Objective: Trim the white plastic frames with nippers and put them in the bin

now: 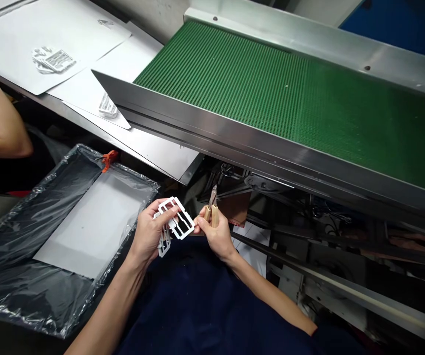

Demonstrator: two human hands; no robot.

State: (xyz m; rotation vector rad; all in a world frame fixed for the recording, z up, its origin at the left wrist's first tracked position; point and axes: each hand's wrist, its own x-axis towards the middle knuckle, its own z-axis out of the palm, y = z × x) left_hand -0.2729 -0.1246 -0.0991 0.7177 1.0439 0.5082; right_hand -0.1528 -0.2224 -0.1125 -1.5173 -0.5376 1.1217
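Being pinched by the left hand (148,234), a white plastic sprue (175,218) is held at lower centre, just beside wood-handled cutters (212,215) (tips upward) gripped closely in the right hand (215,238).

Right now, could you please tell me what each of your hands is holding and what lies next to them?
Left hand holding white plastic frame. Right hand gripping wood-handled pliers. Plastic-wrapped tray beside left hand.
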